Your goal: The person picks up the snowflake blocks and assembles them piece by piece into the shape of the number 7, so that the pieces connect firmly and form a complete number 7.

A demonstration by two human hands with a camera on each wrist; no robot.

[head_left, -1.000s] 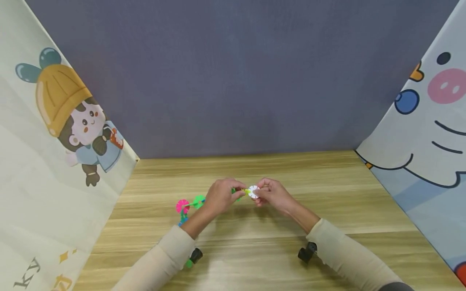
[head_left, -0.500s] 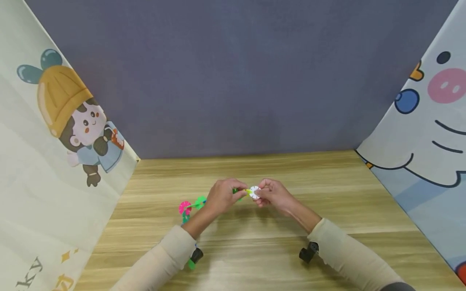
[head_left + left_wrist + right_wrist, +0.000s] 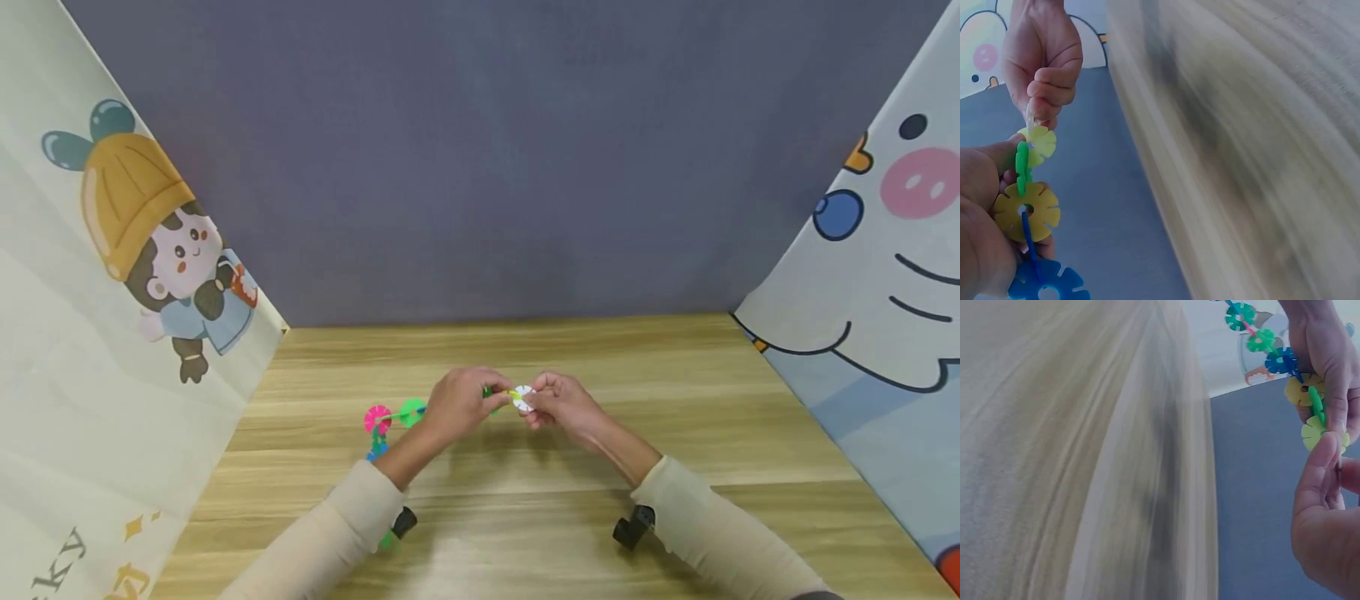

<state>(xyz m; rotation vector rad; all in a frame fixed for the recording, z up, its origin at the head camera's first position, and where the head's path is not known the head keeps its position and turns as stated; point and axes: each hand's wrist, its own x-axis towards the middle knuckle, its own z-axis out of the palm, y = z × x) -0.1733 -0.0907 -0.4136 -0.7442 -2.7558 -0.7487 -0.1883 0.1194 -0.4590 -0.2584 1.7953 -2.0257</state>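
Note:
In the head view my right hand (image 3: 566, 407) pinches a white notched plastic disc (image 3: 524, 399) between thumb and fingers. The white disc meets a pale yellow notched disc (image 3: 1042, 145) at the end of a chain; how deep their slots engage cannot be told. My left hand (image 3: 459, 403) holds the chain by this end, its fingers around the green disc (image 3: 1022, 164) and the pale yellow one. Along the chain follow a darker yellow disc (image 3: 1044, 215) and blue discs. A pink disc (image 3: 377, 420) and a bright green disc (image 3: 412, 413) trail to the left of my left hand.
Below the hands lies a wood-grain table (image 3: 517, 533). A grey-blue panel (image 3: 480, 167) stands behind it, with cartoon-printed panels at the left (image 3: 67, 333) and right (image 3: 862, 350). The chain's lower part runs behind my left forearm.
Both hands stay almost in place, still holding the white disc against the pale yellow one. The hanging part of the chain sways slightly at the left.

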